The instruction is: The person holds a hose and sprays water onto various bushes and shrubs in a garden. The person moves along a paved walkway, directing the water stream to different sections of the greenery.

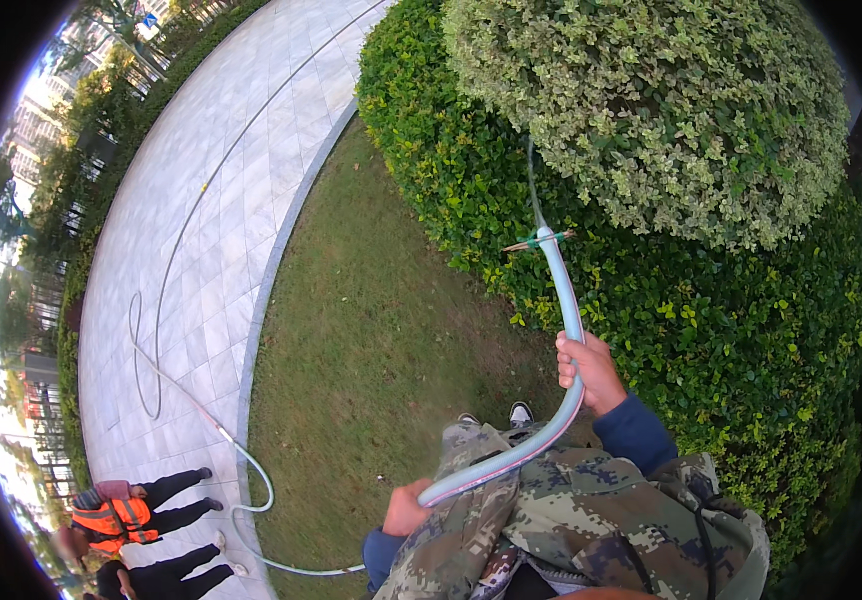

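A pale hose [567, 289] curves across the front of my camouflage jacket. Its upper length is in the grip of my right hand [592, 371]. Lower down, my left hand [404, 506] is wrapped around the same hose near my waist. Green binding and a short stick [539, 241] cross the hose's far end. From that end a stream of water [533, 184] runs out and disappears among the leaves, between the low green hedge [431, 172] and a rounded variegated shrub [648, 112].
Grass [356, 322] lies between the hedge and the curved stone kerb [262, 292]. More hose [175, 247] loops over the grey paving [205, 315] and crosses the kerb. Two people stand on the paving at lower left, one in an orange safety vest [115, 521].
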`<state>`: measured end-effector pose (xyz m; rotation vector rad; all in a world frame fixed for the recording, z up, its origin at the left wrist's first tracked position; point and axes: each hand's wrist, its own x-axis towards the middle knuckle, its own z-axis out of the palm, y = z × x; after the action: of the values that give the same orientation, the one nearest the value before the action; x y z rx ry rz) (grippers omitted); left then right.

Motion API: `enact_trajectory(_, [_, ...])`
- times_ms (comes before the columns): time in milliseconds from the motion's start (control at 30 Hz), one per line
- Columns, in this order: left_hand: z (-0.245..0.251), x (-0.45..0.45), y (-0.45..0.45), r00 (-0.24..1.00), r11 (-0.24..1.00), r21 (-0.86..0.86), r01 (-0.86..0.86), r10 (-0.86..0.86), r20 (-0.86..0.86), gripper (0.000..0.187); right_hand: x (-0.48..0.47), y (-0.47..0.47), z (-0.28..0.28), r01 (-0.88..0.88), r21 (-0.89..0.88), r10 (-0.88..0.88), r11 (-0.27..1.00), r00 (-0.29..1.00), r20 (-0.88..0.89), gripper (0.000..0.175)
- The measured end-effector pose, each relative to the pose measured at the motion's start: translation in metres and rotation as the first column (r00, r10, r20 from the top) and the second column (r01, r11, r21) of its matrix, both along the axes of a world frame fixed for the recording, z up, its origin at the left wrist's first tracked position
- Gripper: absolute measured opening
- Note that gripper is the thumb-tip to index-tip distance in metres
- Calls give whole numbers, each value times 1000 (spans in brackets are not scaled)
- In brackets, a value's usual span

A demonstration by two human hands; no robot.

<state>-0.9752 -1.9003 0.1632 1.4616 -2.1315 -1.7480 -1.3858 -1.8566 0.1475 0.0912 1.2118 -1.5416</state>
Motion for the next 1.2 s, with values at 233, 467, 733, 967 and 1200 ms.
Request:
enact_trajectory(233, [-33, 28, -73, 969, 939, 259, -228, 246, -38, 45, 13, -69, -7, -32, 56, 34, 998, 998, -44, 22])
enact_trajectory(467, [-60, -9, -232, 960, 955, 114, 275, -278, 19, 45, 59, -111, 1, 268, 47, -262, 962, 960, -94, 21])
enact_trajectory(733, [-69, -72, -323, 751, 749, 88, 657, -660, 4, 44, 117, -106, 1, 546, 109, -539, 831, 838, -83, 24])
enact_trajectory(967, [-70, -110, -331, 587, 586, 73, 807, -809, 3, 44, 133, -84, 3, 564, 86, -563, 822, 826, -28, 18])
enact_trajectory(1200, [-64, -131, -308, 499, 501, 45, 864, -865, 49, 44, 125, -53, 10, 524, 62, -510, 849, 845, -160, 22])
